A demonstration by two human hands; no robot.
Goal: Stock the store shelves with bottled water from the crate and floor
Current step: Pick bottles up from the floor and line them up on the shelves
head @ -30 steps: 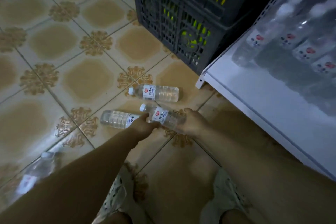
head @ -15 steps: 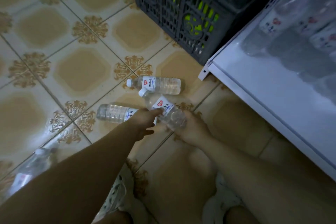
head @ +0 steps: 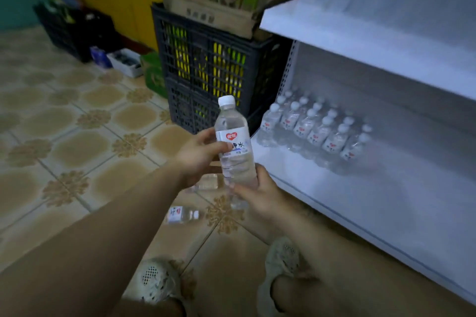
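while a block of bottles already stands in one corner of the bottom shelf, two more lie on the tiles: a floor bottle near the feet and a second floor bottle behind the wrists. so the job looks partway done. head view: the held bottle is upright in the air, just before the shelf edge. the left hand wraps its label, thumb across the front. the right hand curls its fingers round the base.
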